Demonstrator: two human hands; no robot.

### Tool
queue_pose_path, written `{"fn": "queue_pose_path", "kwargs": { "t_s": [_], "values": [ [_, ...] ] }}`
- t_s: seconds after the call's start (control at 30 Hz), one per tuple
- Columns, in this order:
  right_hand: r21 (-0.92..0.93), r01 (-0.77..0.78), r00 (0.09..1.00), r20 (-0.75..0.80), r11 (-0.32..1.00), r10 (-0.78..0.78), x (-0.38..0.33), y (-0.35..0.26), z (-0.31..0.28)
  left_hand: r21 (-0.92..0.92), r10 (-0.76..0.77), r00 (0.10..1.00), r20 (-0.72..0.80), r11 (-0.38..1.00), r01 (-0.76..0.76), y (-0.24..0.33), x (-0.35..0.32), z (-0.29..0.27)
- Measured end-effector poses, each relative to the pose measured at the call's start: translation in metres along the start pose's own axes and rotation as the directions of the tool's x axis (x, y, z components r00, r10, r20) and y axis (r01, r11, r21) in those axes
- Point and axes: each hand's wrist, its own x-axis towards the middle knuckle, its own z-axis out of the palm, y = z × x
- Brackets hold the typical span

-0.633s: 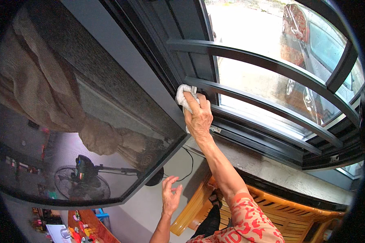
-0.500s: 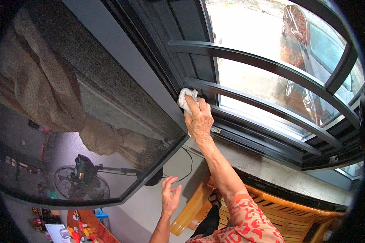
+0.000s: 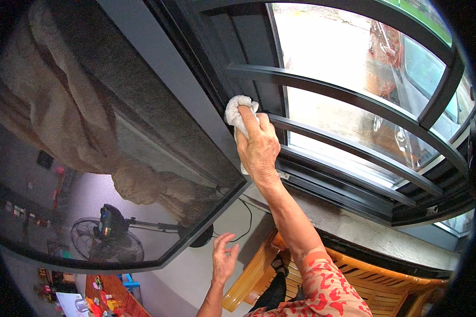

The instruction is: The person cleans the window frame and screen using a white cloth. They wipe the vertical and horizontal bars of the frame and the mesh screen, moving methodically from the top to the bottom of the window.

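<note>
My right hand (image 3: 259, 145) grips a white cloth (image 3: 239, 112), pressed against the dark metal window frame (image 3: 209, 79) by the hinge side of the opened sash. The thumb side and part of the cloth are hidden behind the hand. Lower down, my left hand (image 3: 225, 259) hangs in the air with fingers apart and holds nothing. Left of both hands stands the mesh-covered window sash (image 3: 158, 137), swung inward. Dark horizontal window bars (image 3: 349, 95) curve away to the right of the cloth.
Under the window runs a grey sill (image 3: 354, 216), with a wooden slatted bench (image 3: 365, 274) below it. Through the mesh a standing fan (image 3: 108, 232) and a knotted brown curtain (image 3: 137, 185) show. A vehicle (image 3: 428, 68) stands outside. An orange-brown box of small items (image 3: 111, 296) lies lower left.
My right hand has slid the cloth a little upward along the window frame. My left hand stays almost where it was, still empty.
</note>
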Motion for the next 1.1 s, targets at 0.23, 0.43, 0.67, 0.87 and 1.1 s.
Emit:
{"fn": "queue_pose_path", "kwargs": {
  "t_s": [0.23,0.43,0.67,0.87,1.1],
  "values": [
    [-0.120,-0.101,0.975,0.186,0.988,0.122,-0.018,0.007,-0.004,-0.039,0.001,1.000,-0.002,0.999,-0.002,-0.001,-0.005,-0.003],
    [0.119,-0.030,0.999,-0.022,0.992,0.033,-0.012,-0.002,-0.009,0.000,0.007,1.000,0.010,1.000,-0.007,0.004,-0.007,-0.005],
    [-0.061,0.031,0.998,-0.060,0.998,-0.035,0.022,-0.015,-0.004,0.020,-0.001,1.000,-0.002,1.000,0.001,0.004,-0.011,-0.006],
    [-0.141,-0.007,0.994,0.105,0.990,0.022,0.002,-0.002,-0.007,0.003,0.007,1.000,0.024,1.000,-0.007,0.001,-0.014,0.001],
    [-0.029,-0.019,0.967,0.255,0.999,0.026,-0.012,0.007,-0.015,0.008,0.036,0.998,0.050,0.999,-0.036,0.004,-0.008,0.006]
  ]
}}
